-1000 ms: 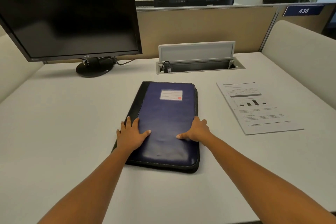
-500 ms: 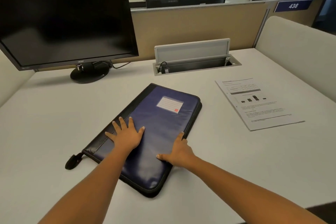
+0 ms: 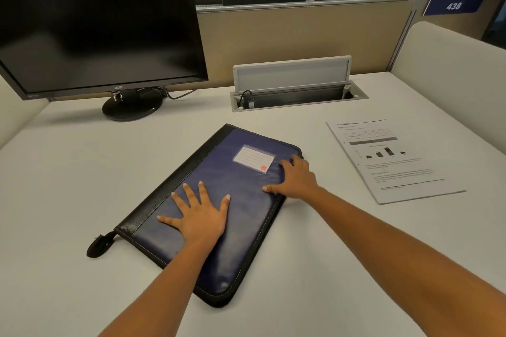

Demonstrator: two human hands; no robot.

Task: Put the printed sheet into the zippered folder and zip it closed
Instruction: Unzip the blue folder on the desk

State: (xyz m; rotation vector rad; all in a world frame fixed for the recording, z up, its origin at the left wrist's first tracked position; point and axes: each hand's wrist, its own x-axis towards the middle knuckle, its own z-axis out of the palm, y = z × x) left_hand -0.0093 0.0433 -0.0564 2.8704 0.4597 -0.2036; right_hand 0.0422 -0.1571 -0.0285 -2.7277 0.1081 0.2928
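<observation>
The zippered folder (image 3: 246, 227) lies closed and flat in the middle of the desk (image 3: 68, 186), turned at an angle, so that one corner points to the near edge and its far end leans to the right. Its cover is dark blue, with a black strip along the left long side and a white label (image 3: 254, 158) near the far end. A short black strap (image 3: 98, 245) sticks out from the near left corner of the folder and lies on the desk.

The left hand (image 3: 198, 216) presses flat on the cover, in the half nearer to the person, with all fingers straight and spread apart. The right hand (image 3: 297, 180) lies over the right long edge, close to the far right corner. Its thumb is stretched out on the cover; the other fingers are together and a little bent, with the tips on the cover.

The printed sheet (image 3: 394, 161) lies flat on the desk to the right of the folder, apart from it, toward the right edge.

Near the far edge, a cable box (image 3: 295, 96) is sunk in the desk with its lid (image 3: 291, 74) standing up. A dark monitor (image 3: 95, 22) stands at the far left corner.
</observation>
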